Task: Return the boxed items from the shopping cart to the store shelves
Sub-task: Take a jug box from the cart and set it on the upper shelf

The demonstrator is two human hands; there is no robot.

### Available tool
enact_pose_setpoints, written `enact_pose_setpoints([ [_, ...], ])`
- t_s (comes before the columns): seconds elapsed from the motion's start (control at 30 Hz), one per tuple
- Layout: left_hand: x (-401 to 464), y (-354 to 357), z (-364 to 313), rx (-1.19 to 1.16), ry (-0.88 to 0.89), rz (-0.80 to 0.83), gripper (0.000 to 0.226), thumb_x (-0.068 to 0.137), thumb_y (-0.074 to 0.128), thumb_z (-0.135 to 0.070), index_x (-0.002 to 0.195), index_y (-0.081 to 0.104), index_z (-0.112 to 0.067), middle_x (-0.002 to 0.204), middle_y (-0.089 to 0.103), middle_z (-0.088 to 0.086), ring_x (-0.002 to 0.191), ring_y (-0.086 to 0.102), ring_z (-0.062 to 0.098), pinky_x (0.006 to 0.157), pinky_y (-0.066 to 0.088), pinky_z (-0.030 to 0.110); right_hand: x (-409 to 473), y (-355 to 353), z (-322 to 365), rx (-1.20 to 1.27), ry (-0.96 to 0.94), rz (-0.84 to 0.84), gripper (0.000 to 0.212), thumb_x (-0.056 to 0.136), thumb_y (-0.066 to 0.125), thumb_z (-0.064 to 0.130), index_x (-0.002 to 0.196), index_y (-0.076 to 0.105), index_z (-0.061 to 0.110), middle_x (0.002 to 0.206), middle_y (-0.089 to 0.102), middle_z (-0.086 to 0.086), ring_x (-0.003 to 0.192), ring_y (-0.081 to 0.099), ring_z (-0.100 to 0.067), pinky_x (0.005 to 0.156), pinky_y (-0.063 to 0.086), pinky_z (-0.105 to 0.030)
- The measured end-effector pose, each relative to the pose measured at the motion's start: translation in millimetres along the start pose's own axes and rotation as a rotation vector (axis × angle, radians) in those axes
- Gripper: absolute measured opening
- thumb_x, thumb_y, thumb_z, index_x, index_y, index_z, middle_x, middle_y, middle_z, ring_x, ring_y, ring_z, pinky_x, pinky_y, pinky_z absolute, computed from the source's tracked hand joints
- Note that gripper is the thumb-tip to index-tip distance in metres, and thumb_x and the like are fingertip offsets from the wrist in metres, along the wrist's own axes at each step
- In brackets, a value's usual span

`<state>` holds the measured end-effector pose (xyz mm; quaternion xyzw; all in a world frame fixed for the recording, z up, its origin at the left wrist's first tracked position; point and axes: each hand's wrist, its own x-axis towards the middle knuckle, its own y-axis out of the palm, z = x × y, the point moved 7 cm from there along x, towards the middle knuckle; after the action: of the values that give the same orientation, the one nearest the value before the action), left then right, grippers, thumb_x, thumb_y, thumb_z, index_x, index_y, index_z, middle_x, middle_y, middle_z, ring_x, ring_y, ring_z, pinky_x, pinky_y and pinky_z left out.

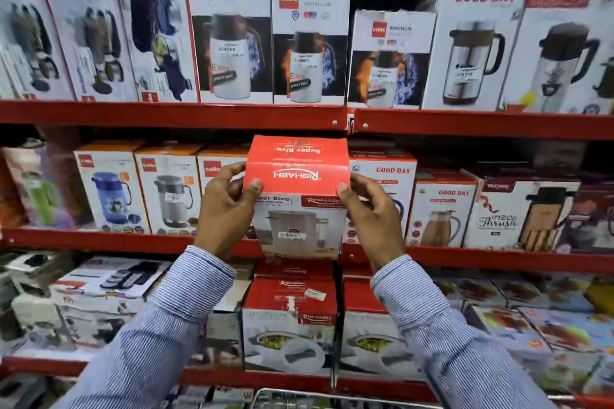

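Red store shelves (172, 116) crowded with boxed flasks. Left hand (226, 209), right hand (373, 212) clamp red-white box (299, 196) between them, thumbs on front. Likely light, stiff card; side grip best.

Shopping cart (299, 397): rim only, rest cut by bottom edge; Cello box (216, 169): largely hidden behind left hand (224, 209).
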<state>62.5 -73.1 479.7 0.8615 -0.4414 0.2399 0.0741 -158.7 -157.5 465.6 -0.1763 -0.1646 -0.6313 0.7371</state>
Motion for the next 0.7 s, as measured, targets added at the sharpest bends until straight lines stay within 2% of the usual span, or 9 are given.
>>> enact_pose_setpoints([
  [0.13, 21.1, 8.5, 7.6, 0.005, 0.004, 0.027, 0.033, 0.097, 0.057, -0.013, 0.129, 0.05, -0.013, 0.108, 0.075, 0.011, 0.1, 0.071, 0.023, 0.096, 0.055, 0.046, 20.7, 4.6, -6.5, -0.021, -0.015, -0.006, 0.04, 0.09, 0.061, 0.039, 0.126, 0.06, 0.024, 0.116, 0.07, 0.006, 0.106, 0.066, -0.01, 0.096, 0.054, -0.038],
  [0.3, 45.8, 22.6, 29.0, -0.014, -0.02, 0.064, 0.033, 0.097, 0.057, -0.01, 0.128, 0.048, -0.012, 0.112, 0.074, 0.013, 0.106, 0.071, 0.026, 0.101, 0.052, 0.052, 44.6, 7.3, -19.6, -0.075, -0.025, -0.014, 0.042, 0.091, 0.06, 0.041, 0.129, 0.059, 0.023, 0.12, 0.069, 0.003, 0.107, 0.065, -0.01, 0.097, 0.054, -0.036],
  [0.5, 77.1, 34.3, 56.3, -0.019, -0.058, 0.089, 0.03, 0.096, 0.059, -0.014, 0.123, 0.05, -0.02, 0.114, 0.075, 0.012, 0.107, 0.071, 0.025, 0.101, 0.052, 0.053, 66.8, 15.9, -40.2, -0.142, -0.003, -0.026, 0.041, 0.092, 0.057, 0.039, 0.13, 0.058, 0.022, 0.119, 0.065, 0.007, 0.108, 0.062, -0.011, 0.095, 0.053, -0.033],
  [0.7, 97.9, 42.4, 67.4, 0.017, -0.035, 0.116, 0.047, 0.092, 0.066, -0.02, 0.137, 0.052, -0.015, 0.117, 0.074, 0.01, 0.106, 0.072, 0.022, 0.096, 0.057, 0.049, 93.6, 21.1, -51.8, -0.208, -0.003, -0.045, 0.043, 0.093, 0.058, 0.034, 0.132, 0.055, 0.015, 0.117, 0.066, 0.003, 0.109, 0.062, -0.013, 0.094, 0.048, -0.026],
])
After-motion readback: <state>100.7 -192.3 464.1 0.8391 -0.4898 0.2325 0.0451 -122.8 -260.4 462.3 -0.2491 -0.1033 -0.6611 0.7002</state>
